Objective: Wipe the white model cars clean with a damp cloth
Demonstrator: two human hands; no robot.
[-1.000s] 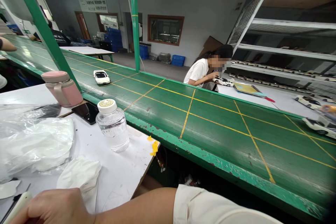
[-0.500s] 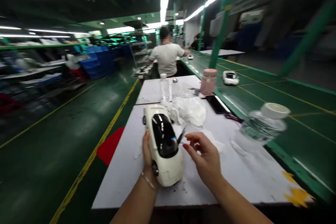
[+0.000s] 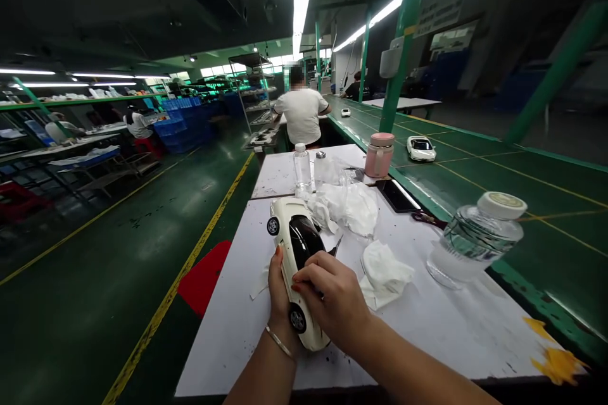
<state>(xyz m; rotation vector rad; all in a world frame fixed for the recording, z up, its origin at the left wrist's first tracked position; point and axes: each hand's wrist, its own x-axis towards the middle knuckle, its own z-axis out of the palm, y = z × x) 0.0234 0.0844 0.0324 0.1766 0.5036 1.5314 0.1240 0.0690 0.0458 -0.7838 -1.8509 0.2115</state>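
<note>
A white toy car (image 3: 302, 239) with a black roof and glass is tilted onto one side above the white table, two wheels facing left. My left hand (image 3: 280, 294) grips it along its left flank. Across the car's rear half reaches my right hand (image 3: 335, 294), thumb and fingers pinched together against its side near the window. Whatever sits between those fingertips is hidden or too small to make out. A dark pointed blade-like tool (image 3: 337, 245) shows just beyond my right knuckles, mostly hidden. Crumpled white tissue (image 3: 386, 272) lies to the right of that hand.
Behind the car are crumpled plastic bags (image 3: 354, 205), a clear bottle (image 3: 302, 168), a pink jar (image 3: 379, 155) and a phone (image 3: 398, 195). At right stands a large water bottle (image 3: 475, 240). Another white car (image 3: 421, 148) rests on the green conveyor (image 3: 468, 180). A co-worker (image 3: 302, 111) sits ahead.
My right hand has moved left from beside the car onto its side, fingers now pinched. The car has rolled so that its left wheels show more.
</note>
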